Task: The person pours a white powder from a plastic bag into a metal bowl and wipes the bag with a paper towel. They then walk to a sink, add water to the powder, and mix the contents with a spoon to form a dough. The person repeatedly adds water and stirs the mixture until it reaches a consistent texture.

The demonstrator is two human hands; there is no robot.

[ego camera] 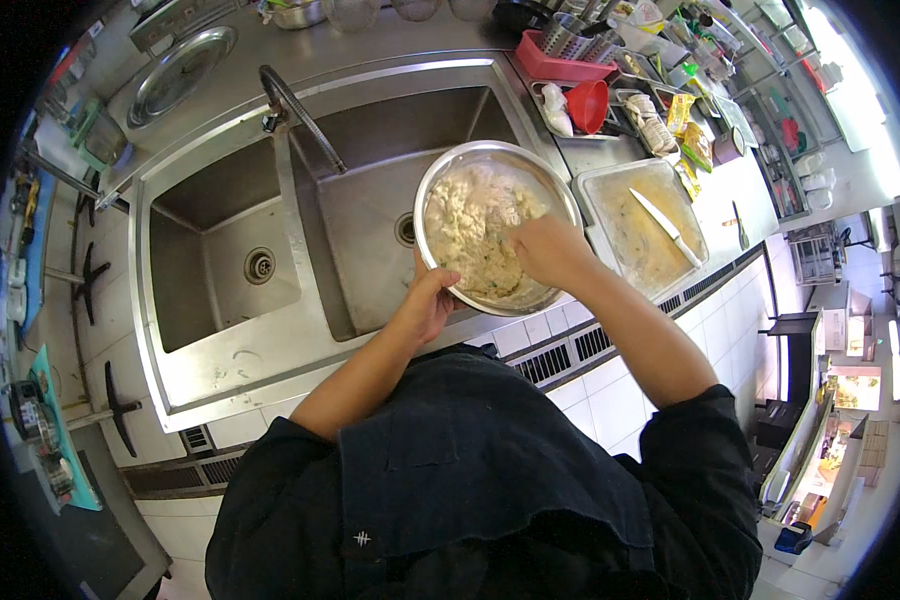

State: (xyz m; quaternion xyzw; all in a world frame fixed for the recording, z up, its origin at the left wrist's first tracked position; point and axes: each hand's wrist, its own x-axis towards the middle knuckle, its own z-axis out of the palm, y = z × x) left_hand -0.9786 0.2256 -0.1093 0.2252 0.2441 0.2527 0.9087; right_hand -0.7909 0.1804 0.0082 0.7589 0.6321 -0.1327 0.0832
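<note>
A round stainless steel mixing bowl (422, 217) is held in front of me, over the front right part of the sink. Inside it lies a pale, lumpy, wet mixture (469, 217) with small green flecks. My left hand (433, 296) grips the bowl's near left side, the thumb over the rim and the fingers underneath. My right hand (544, 251) reaches in over the right rim, its fingers curled down at the mixture. Whether those fingers hold a utensil is hidden from this angle.
A two-basin steel sink (225, 247) with a flexible-hose faucet (304, 112) lies ahead and left. To the right, a white-handled knife (667, 229) rests on a tray (607, 217). Beyond stand a red funnel-like container (587, 106), food packets (696, 144) and a pink utensil bin (562, 66).
</note>
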